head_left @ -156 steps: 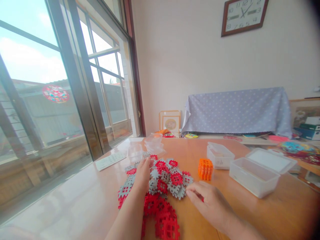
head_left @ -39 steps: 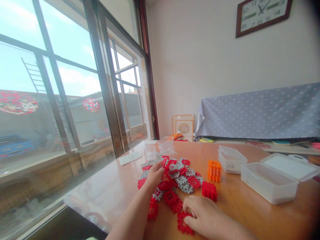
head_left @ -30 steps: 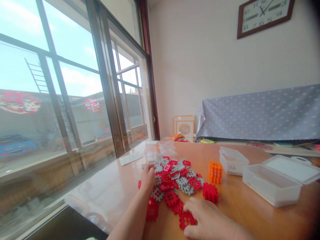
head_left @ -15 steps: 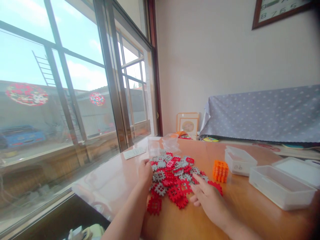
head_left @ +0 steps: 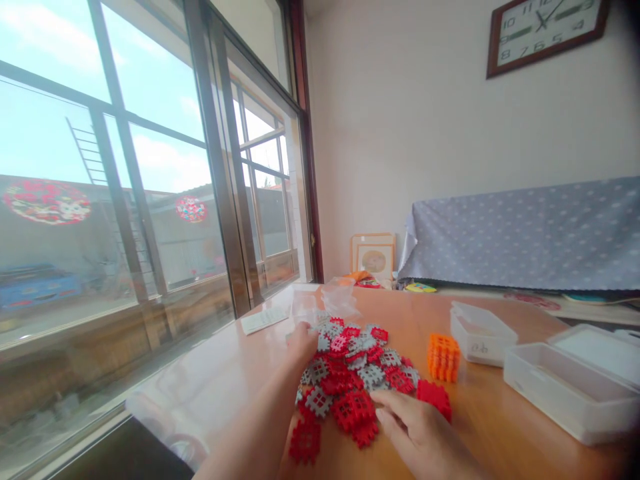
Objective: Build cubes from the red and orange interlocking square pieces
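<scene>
A pile of red and grey square interlocking plastic tiles [head_left: 373,377], notched along their edges and with window-like holes, lies on the table in front of me. My left hand [head_left: 304,343] rests at the pile's far left side, beside grey tiles; its fingers are mostly hidden by the hand itself. At the near right of the pile, my right hand [head_left: 417,427] has its index finger and thumb stretched apart. Their tips lie at the edge of some stacked red tiles [head_left: 354,410]; whether they touch is unclear. One red tile [head_left: 305,441] lies at the near left.
An orange block of stacked tiles [head_left: 443,358] and a red block [head_left: 434,400] stand to the right. Beyond are two translucent plastic boxes, one marked [head_left: 483,348], one nearer [head_left: 565,407], with a lid [head_left: 600,350]. A pale card [head_left: 265,320] lies back left, by the window.
My right hand has moved nearer to me, and a red tile by its fingers has shifted left. My left hand has moved slightly right along the pile's edge. The view has tilted upward.
</scene>
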The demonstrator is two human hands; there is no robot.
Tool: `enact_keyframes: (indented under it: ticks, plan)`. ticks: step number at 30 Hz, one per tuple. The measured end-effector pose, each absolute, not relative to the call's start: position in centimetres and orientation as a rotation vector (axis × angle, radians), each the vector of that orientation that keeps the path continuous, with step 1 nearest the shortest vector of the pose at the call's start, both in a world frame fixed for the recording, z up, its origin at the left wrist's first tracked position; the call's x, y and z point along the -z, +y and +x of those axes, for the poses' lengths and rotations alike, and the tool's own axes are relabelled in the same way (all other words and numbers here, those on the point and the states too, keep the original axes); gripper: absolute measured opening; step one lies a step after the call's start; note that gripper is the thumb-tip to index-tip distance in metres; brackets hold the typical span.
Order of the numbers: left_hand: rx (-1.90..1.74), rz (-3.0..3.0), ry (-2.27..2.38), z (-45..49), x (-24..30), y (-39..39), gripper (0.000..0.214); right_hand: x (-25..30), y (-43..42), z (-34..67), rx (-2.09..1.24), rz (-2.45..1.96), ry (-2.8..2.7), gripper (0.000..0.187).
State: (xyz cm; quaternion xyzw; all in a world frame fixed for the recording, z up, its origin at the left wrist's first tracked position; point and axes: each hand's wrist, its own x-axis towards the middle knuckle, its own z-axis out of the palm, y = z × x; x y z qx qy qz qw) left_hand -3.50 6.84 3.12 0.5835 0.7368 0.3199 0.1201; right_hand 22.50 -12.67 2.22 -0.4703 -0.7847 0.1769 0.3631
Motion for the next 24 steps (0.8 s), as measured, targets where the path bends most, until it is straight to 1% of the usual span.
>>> enact_keyframes:
  ticks: [4, 7, 9, 11, 13, 18, 21, 24]
  plan:
    - [-0.804, 1.803, 2.145, -2.5, -3.0, 9.1, 0.042, -2.4, -12.5, 22.8, -0.391, -1.249, -2.07, 0.034]
    - [-0.736, 1.835, 2.151, -1.9, -2.7, 9.9, 0.052, -2.5, -12.4, 22.9, -0.362, -1.246, -2.142, 0.033]
    - [-0.731, 1.848, 2.146, -1.7, -2.4, 10.2, 0.06, -2.6, -12.4, 22.8, -0.342, -1.242, -2.181, 0.031]
    - [-0.762, 1.857, 2.122, -1.6, -2.0, 10.3, 0.063, -2.8, -12.5, 22.7, -0.327, -1.263, -2.185, 0.029]
    - [-0.81, 1.866, 2.055, -1.5, -1.6, 10.4, 0.058, -3.0, -12.6, 22.6, -0.335, -1.285, -2.179, 0.028]
    - [-0.905, 1.83, 1.782, -1.4, -1.2, 10.1, 0.035, -3.2, -12.8, 22.6, -0.349, -1.274, -2.162, 0.028]
    - [-0.977, 1.756, 1.623, -1.5, -2.0, 9.5, 0.031, -2.9, -12.7, 22.7, -0.353, -1.276, -2.141, 0.029]
    - [-1.065, 1.684, 1.52, -2.2, -3.3, 8.9, 0.032, -2.6, -12.5, 22.9, -0.358, -1.298, -2.126, 0.029]
